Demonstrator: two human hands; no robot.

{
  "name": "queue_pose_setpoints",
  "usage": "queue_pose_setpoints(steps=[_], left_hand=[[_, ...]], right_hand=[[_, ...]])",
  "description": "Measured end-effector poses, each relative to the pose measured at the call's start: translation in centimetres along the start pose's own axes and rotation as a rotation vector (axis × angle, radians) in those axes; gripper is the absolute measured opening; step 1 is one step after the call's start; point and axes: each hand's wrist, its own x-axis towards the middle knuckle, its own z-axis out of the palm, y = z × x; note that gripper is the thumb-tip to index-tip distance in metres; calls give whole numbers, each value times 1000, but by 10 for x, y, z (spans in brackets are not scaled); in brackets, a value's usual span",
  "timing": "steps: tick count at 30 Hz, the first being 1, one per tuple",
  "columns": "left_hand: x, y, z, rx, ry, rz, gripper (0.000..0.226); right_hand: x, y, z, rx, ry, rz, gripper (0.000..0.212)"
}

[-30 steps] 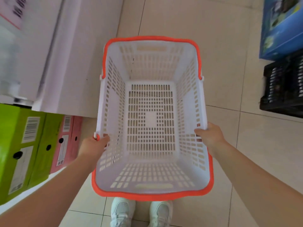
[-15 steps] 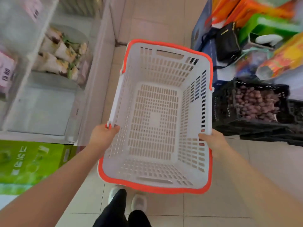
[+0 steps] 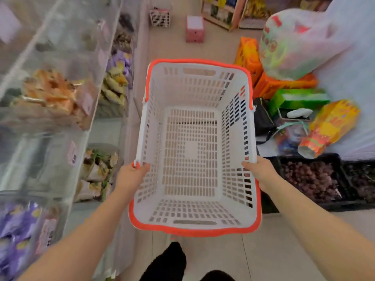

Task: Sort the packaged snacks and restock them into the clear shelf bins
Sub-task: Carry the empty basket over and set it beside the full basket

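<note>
I hold an empty white slotted shopping basket point(image 3: 194, 228) with an orange rim in front of me, above the floor. My left hand point(image 3: 133, 175) grips its left rim by the handle hinge. On the opposite rim, my right hand point(image 3: 261, 172) grips with fingers curled over the edge. Clear shelf bins point(image 3: 60, 110) run down the left side. They hold packaged snacks: orange packs point(image 3: 50, 94), yellow packs point(image 3: 114, 86), purple packs point(image 3: 18, 226) and beige packs point(image 3: 97, 171).
On the right lie orange and green cartons point(image 3: 284, 86), a big printed plastic bag point(image 3: 294, 41), a black bag point(image 3: 262, 118) and black crates of dark fruit point(image 3: 312, 177). Farther up the aisle stand a pink box point(image 3: 194, 29) and a small white basket point(image 3: 160, 18). Tiled floor runs between.
The view has swung up from the floor and boxes to the aisle, bringing the snack bins and the goods on the right into sight. Both hands keep their grip on the basket.
</note>
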Motion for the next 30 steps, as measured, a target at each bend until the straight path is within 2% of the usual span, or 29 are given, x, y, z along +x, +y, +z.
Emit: queue_pose_setpoints(steps=[4,9,12,18,21,24,30], left_hand=[[59,65,-7,-12,0,14,7],[142,136,5,38,-7,60,9],[208,179,18,71,7,69,20],[339,282,41,130,58,36,18],[397,328,46,119,60,55,10],[458,368,51,163,94,58,22],[600,459,66,201,93,57,20]], right_hand=[[47,-68,24,31,1,-13,17],[124,-146,49,7,-4,-26,18],[186,-197,67,-9,-16,-30,27],[319,-313,101,-15,-76,12,30],[377,-372,119,-48,-84,25,27],[435,-428,142,-84,-85,15,27],[560,-528,190,-78,-110,-5,17]])
